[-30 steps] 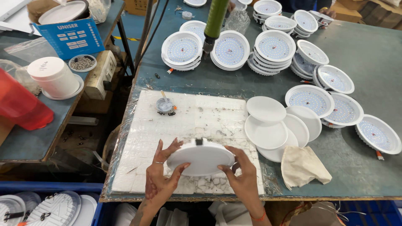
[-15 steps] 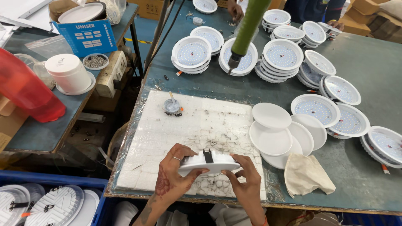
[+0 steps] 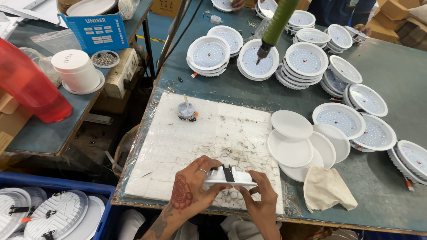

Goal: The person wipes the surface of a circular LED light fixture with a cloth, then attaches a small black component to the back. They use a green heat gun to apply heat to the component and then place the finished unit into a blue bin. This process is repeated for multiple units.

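Both of my hands hold a round white lamp housing (image 3: 229, 176) edge-on, just above the near edge of a white foam pad (image 3: 195, 142). My left hand (image 3: 191, 189) grips its left side, with a ring on one finger and a red-brown pattern on the back. My right hand (image 3: 260, 193) pinches its right side from below. A black clip shows on the housing's top. Flat white diffuser discs (image 3: 291, 125) lie stacked to the right of the pad.
Stacks of white round lamps with LED boards (image 3: 209, 53) cover the far and right side of the grey-green table. A green powered screwdriver (image 3: 275, 24) hangs above them. A small cup (image 3: 185, 110) sits on the pad, a beige cloth (image 3: 327, 189) at the right. A blue bin (image 3: 53, 213) of housings lies below left.
The housing has been tilted from face-up to edge-on and drawn closer to the table's near edge. My view has shifted left and nearer.
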`<state>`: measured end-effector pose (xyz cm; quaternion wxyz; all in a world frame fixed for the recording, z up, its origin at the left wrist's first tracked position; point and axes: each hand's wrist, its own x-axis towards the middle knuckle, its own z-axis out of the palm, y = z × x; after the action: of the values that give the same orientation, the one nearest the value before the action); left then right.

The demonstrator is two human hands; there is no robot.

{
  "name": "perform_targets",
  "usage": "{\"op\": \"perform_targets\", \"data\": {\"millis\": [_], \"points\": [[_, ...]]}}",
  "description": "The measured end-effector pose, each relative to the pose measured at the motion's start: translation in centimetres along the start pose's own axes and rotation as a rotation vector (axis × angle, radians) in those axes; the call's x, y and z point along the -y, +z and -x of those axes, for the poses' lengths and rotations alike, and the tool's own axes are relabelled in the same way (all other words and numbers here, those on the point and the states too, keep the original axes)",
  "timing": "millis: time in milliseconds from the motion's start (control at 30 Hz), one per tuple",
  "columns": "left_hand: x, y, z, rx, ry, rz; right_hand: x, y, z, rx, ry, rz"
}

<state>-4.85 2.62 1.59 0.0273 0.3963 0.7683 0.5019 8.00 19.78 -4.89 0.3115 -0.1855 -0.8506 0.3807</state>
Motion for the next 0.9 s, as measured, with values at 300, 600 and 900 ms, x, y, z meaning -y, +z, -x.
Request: {"op": "perform_targets", "data": {"millis": [300, 600, 900], "points": [[0.3, 1.3, 0.5, -0.015, 0.152, -0.06, 4.2, -3.8, -0.9, 0.011, -0.389, 0.059], [0.4, 1.4, 1.5, 0.024, 0.235, -0.095, 6.2, -5.4, -2.5, 0.272, -0.273, -0.043], [2.1, 2.3, 3.0, -0.109, 0.502, -0.149, 4.0, -3.7, -3.9, 0.286, -0.152, -0.309]]}}
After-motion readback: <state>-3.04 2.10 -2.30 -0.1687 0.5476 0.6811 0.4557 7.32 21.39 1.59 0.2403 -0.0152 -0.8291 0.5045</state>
